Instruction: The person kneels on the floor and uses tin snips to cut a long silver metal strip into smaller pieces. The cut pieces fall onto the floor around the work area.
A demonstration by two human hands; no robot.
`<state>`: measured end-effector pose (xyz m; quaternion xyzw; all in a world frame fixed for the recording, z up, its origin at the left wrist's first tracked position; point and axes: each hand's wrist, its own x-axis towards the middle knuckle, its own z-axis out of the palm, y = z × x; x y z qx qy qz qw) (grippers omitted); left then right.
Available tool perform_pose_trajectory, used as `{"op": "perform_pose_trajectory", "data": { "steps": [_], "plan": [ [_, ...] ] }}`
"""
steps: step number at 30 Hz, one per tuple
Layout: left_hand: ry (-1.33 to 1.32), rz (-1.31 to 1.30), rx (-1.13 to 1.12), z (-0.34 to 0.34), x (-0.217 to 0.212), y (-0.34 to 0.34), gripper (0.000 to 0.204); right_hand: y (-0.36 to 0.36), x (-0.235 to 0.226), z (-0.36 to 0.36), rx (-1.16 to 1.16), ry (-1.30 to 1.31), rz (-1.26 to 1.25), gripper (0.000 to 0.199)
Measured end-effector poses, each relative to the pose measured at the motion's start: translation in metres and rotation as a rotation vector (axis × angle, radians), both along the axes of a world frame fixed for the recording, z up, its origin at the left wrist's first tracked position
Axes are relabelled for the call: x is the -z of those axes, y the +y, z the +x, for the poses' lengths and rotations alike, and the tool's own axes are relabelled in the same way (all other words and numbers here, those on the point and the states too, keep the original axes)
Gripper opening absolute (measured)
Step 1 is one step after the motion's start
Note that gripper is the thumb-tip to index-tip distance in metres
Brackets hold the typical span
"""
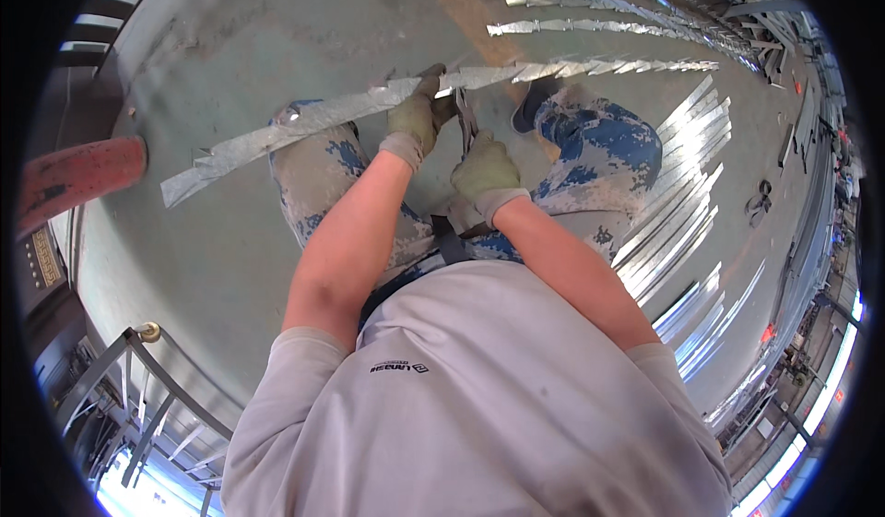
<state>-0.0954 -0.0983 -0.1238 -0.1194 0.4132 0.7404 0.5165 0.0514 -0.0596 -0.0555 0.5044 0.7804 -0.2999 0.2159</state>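
The strip (350, 106) is running from near left to far right, across the left knee (318, 171) and on beyond the gap between the legs; the gloved left hand (415, 118) is gripping it about midway, fingers closing over its far edge, probably to steady it while the knee is bearing some weight; the gloved right hand (486, 166) is closing around the tool (466, 126), whose head is pointing up to the strip's near edge, just right of the left hand; the right knee (599, 153) is spreading aside, seemingly leaving both hands room; plain strips (678, 213) are lying in rows on the right, and notched ones (590, 28) far right, perhaps sorted by shape.

The left palm is covering part of the strip; the right fingers are hiding the tool's handles; whether its tip is touching the strip, I cannot tell; the far right pile (751, 0) is blurring toward the rim.
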Motion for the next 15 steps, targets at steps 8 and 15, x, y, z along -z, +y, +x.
{"op": "perform_pose_trajectory", "data": {
  "steps": [8, 15],
  "plan": [
    [-0.012, 0.039, 0.023, -0.003, -0.005, 0.0, 0.04, 0.006, -0.003, 0.005, 0.037, -0.006, -0.064, 0.063],
    [-0.019, 0.026, -0.003, -0.003, -0.011, -0.005, 0.038, 0.009, -0.014, 0.004, 0.038, -0.003, -0.035, 0.065]
  ]
}}
